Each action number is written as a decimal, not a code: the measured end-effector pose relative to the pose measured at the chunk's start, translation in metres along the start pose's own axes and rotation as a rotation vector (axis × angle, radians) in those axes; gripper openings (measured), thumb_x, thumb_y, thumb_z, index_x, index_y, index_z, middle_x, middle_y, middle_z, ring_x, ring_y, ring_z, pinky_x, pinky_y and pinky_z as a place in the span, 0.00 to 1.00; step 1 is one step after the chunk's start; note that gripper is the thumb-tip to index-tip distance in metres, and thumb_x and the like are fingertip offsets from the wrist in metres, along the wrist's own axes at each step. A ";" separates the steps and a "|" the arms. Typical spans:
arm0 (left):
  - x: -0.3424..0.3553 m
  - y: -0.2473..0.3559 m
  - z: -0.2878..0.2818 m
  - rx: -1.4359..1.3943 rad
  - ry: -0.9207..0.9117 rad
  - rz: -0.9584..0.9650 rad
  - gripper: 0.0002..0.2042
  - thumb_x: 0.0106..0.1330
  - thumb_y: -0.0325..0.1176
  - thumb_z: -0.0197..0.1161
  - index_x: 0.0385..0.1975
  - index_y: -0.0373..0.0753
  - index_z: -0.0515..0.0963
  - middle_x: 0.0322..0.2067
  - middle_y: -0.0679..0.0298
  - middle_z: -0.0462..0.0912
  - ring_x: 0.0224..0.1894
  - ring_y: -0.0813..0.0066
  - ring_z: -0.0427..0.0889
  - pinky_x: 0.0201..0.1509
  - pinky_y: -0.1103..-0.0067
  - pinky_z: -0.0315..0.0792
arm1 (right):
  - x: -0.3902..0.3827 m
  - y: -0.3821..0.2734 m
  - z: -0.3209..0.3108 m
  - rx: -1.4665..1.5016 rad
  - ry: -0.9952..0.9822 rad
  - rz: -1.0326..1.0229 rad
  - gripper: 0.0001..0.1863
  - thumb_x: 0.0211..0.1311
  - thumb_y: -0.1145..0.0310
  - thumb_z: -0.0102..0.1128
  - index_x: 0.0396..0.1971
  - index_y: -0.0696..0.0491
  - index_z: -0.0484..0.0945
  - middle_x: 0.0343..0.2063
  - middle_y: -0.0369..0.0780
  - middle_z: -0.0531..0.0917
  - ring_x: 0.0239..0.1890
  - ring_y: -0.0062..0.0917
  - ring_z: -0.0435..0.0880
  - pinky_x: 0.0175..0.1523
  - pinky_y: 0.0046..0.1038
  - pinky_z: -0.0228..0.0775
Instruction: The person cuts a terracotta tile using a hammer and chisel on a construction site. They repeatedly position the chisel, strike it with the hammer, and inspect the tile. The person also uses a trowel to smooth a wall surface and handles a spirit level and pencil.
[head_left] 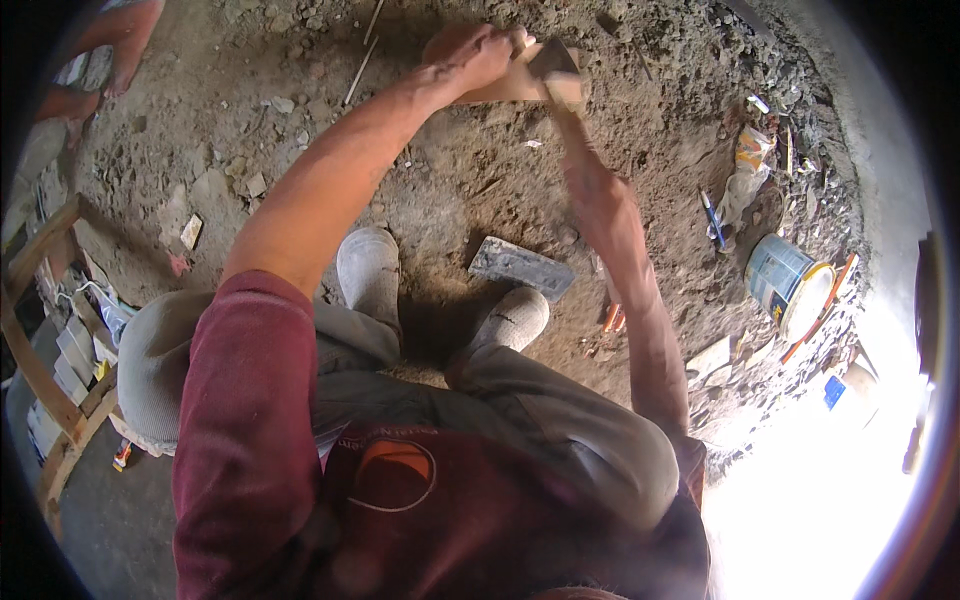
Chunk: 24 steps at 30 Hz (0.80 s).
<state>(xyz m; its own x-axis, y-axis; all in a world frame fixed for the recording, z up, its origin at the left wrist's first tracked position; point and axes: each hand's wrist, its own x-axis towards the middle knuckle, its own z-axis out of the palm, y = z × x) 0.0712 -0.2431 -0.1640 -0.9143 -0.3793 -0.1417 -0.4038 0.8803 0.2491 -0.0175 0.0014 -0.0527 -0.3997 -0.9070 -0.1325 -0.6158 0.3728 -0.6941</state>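
Note:
Far ahead on the rough dirt floor, my left hand [480, 58] is closed on the edge of a flat tan board [490, 92]. My right hand [603, 200] grips the handle of a tool with a dark wedge-shaped blade [555, 62]. The blade lies over the right end of the board; motion blur hides whether they touch and the tool's exact kind. Between my feet and the board, a grey rectangular plastering float [522, 266] rests on the dirt, with neither hand on it.
A blue-grey bucket [785, 280] lies tilted at the right, beside a long orange strip [822, 308]. Nearer stand a blue pen-like item [713, 220] and a crumpled plastic bag [745, 180]. At left is a wooden frame [60, 400]. Another person's bare limbs [118, 45] show upper left.

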 end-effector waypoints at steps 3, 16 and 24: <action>0.009 -0.025 0.049 0.203 0.013 0.010 0.13 0.73 0.35 0.54 0.53 0.40 0.73 0.40 0.59 0.86 0.39 0.62 0.86 0.49 0.70 0.79 | 0.018 -0.007 0.000 -0.018 -0.095 0.051 0.28 0.72 0.68 0.53 0.71 0.45 0.63 0.49 0.50 0.84 0.36 0.42 0.89 0.39 0.40 0.80; -0.003 0.006 -0.004 -0.959 -0.128 -0.359 0.40 0.59 0.61 0.65 0.58 0.28 0.72 0.48 0.42 0.80 0.56 0.52 0.79 0.58 0.63 0.74 | -0.043 0.044 -0.026 0.053 0.094 0.581 0.30 0.74 0.57 0.51 0.73 0.41 0.59 0.48 0.49 0.85 0.47 0.36 0.87 0.50 0.38 0.77; -0.014 0.141 -0.065 -1.992 -0.503 -0.528 0.17 0.76 0.44 0.49 0.50 0.38 0.77 0.39 0.62 0.85 0.38 0.69 0.86 0.37 0.71 0.83 | -0.030 0.022 -0.055 0.808 0.285 0.377 0.34 0.73 0.49 0.53 0.71 0.54 0.62 0.52 0.48 0.81 0.46 0.27 0.83 0.47 0.30 0.77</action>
<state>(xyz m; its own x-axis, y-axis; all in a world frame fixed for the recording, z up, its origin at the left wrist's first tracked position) 0.0246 -0.1320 -0.0647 -0.7840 -0.0405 -0.6194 -0.3488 -0.7967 0.4935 -0.0562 0.0479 -0.0257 -0.6945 -0.6314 -0.3450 0.2045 0.2865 -0.9360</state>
